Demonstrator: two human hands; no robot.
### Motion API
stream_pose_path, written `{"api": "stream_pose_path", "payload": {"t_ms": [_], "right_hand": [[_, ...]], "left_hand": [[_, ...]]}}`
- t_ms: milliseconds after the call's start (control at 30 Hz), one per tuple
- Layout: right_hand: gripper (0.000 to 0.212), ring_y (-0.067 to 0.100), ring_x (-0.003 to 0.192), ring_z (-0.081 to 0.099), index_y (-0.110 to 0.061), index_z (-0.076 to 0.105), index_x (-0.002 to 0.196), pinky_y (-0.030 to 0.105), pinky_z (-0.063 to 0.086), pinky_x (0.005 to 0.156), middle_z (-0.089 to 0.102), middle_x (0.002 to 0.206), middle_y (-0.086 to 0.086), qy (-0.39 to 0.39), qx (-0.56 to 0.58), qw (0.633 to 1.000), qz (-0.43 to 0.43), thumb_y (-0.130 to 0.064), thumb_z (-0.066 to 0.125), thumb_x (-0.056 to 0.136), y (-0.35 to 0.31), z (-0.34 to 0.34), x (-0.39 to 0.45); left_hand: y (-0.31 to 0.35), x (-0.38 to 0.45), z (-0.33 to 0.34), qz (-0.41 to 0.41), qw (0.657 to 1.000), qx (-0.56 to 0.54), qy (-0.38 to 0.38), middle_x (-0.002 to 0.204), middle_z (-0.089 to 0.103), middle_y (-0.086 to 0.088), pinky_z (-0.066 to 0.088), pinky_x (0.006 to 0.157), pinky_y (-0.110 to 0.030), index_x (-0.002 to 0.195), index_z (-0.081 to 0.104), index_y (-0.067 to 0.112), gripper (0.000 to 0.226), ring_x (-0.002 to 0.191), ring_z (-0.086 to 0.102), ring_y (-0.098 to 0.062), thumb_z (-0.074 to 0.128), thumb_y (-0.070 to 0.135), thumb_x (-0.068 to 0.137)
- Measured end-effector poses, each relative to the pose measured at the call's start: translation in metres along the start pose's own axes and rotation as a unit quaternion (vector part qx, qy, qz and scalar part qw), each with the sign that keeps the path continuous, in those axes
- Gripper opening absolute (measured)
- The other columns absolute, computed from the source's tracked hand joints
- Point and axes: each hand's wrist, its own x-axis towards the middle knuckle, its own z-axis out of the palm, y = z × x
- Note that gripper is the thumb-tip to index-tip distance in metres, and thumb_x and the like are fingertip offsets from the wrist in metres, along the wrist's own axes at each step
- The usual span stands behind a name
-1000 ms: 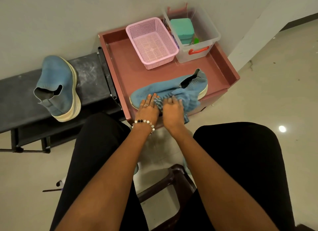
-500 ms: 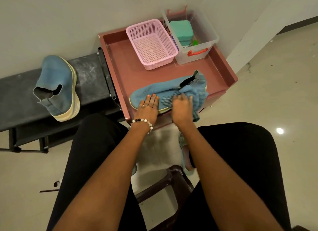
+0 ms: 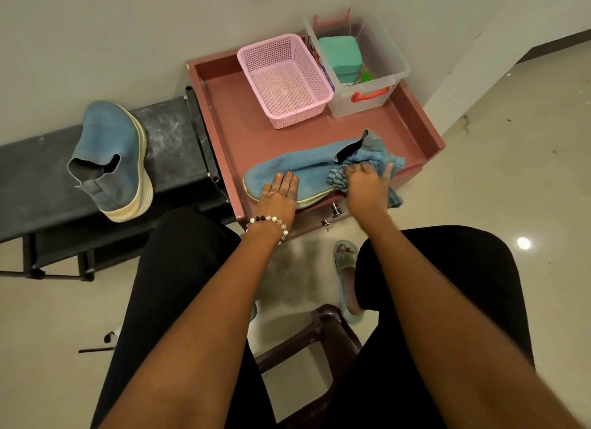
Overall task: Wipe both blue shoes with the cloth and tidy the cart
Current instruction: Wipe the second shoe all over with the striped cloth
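Two blue shoes (image 3: pixel 297 169) (image 3: pixel 110 159) | one cloth (image 3: pixel 367 163) | two hands (image 3: pixel 279 193) (image 3: pixel 364 185)

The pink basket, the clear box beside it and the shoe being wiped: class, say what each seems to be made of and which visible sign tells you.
Pink basket: likely moulded plastic, matt; its walls and floor are a regular perforated grid.
Clear box: likely plastic, glossy and see-through; a green block shows through its wall.
Shoe being wiped: probably knitted fabric upper, with a fine mesh texture; pale, likely rubbery sole edge.
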Motion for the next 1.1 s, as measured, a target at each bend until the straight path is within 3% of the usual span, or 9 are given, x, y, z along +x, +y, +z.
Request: {"api": "stream_pose_path", "payload": {"t_ms": [167, 333, 500, 633, 800, 867, 967, 1033, 1100], "right_hand": [[0.037, 0.027, 0.129, 0.039, -0.006, 0.049, 0.126, 0.045, 0.016, 0.114, 0.054, 0.13, 0.012, -0.01, 0.025, 0.996, -0.082, -0.009, 0.047, 0.089, -0.066, 0.015, -0.016], [0.053, 0.022, 0.136, 0.034, -0.018, 0.041, 0.14, 0.035, 0.012, 0.115, 0.042, 0.145, 0.007, -0.049, 0.047, 0.975, -0.212, -0.006, 0.049, 0.089, -0.014, 0.003, -0.01], [0.042, 0.02, 0.129, 0.044, -0.023, 0.052, 0.13, 0.052, -0.009, 0.114, 0.054, 0.132, 0.003, 0.018, -0.044, 0.994, -0.1, -0.007, 0.045, 0.091, 0.029, 0.0, 0.009], [0.033, 0.033, 0.107, 0.057, 0.006, 0.062, 0.107, 0.043, 0.038, 0.104, 0.066, 0.103, 0.022, 0.088, -0.047, 0.993, -0.065, -0.002, 0.065, 0.076, -0.02, 0.005, -0.007], [0.043, 0.031, 0.125, 0.044, -0.003, 0.052, 0.126, 0.037, 0.036, 0.104, 0.055, 0.128, 0.015, -0.028, 0.119, 0.981, -0.151, -0.001, 0.054, 0.083, -0.053, 0.008, -0.026], [0.052, 0.028, 0.117, 0.053, -0.008, 0.059, 0.124, 0.032, 0.044, 0.097, 0.061, 0.124, 0.012, -0.075, 0.28, 0.946, -0.144, 0.007, 0.049, 0.076, -0.03, 0.0, -0.019], [0.054, 0.025, 0.107, 0.062, -0.008, 0.067, 0.112, 0.031, 0.05, 0.094, 0.067, 0.114, 0.013, -0.147, 0.575, 0.805, 0.012, 0.02, 0.041, 0.074, 0.014, -0.026, -0.018], [0.041, 0.031, 0.091, 0.067, -0.009, 0.071, 0.097, 0.039, 0.057, 0.082, 0.071, 0.097, 0.015, -0.12, 0.679, 0.712, 0.134, 0.017, 0.047, 0.077, 0.038, -0.038, -0.019], [0.028, 0.032, 0.08, 0.068, -0.007, 0.071, 0.088, 0.039, 0.058, 0.071, 0.072, 0.086, 0.013, -0.036, 0.692, 0.689, 0.211, 0.009, 0.05, 0.077, 0.055, -0.04, -0.018]], "left_hand": [[0.0, -0.001, 0.0, 0.004, 1.0, 0.003, -0.004, 0.159, -0.009, -0.011, 0.005, 0.119, -0.042, 0.151, 0.007, 0.004, 0.06, 0.147, -0.006, -0.027, 0.035, 0.002, 0.097], [-0.001, -0.004, 0.001, 0.004, 1.0, -0.003, 0.006, 0.159, -0.01, -0.01, 0.005, 0.12, -0.04, 0.151, 0.003, 0.005, 0.066, 0.147, -0.006, -0.026, 0.036, -0.003, 0.094], [-0.001, -0.002, 0.003, 0.004, 1.0, -0.02, 0.011, 0.159, -0.01, -0.01, 0.006, 0.12, -0.04, 0.15, -0.008, 0.006, 0.075, 0.147, -0.006, -0.026, 0.037, -0.006, 0.091], [0.0, -0.002, 0.005, 0.0, 1.0, -0.011, 0.021, 0.159, -0.01, -0.01, 0.006, 0.12, -0.041, 0.15, -0.008, 0.005, 0.075, 0.147, -0.005, -0.026, 0.038, -0.005, 0.091], [0.0, -0.003, 0.002, 0.001, 1.0, -0.013, 0.012, 0.159, -0.011, -0.007, 0.003, 0.12, -0.04, 0.151, -0.003, 0.006, 0.067, 0.147, -0.008, -0.024, 0.036, 0.002, 0.097], [-0.001, -0.003, 0.002, 0.01, 1.0, 0.002, 0.012, 0.159, -0.01, -0.008, 0.003, 0.119, -0.041, 0.15, -0.001, 0.004, 0.065, 0.147, -0.008, -0.025, 0.036, 0.003, 0.097], [-0.001, -0.004, 0.003, 0.003, 1.0, -0.002, 0.022, 0.16, -0.004, -0.01, 0.006, 0.119, -0.041, 0.151, -0.001, 0.005, 0.072, 0.147, -0.002, -0.026, 0.041, 0.0, 0.093], [0.005, -0.005, 0.0, -0.002, 0.999, -0.013, 0.045, 0.159, 0.01, -0.012, 0.01, 0.117, -0.042, 0.15, 0.005, 0.005, 0.072, 0.146, 0.01, -0.028, 0.045, 0.003, 0.091], [0.018, -0.007, -0.007, 0.022, 0.996, -0.015, 0.082, 0.154, 0.025, -0.012, 0.01, 0.117, -0.039, 0.149, 0.016, 0.005, 0.067, 0.143, 0.023, -0.026, 0.047, 0.006, 0.09]]}}
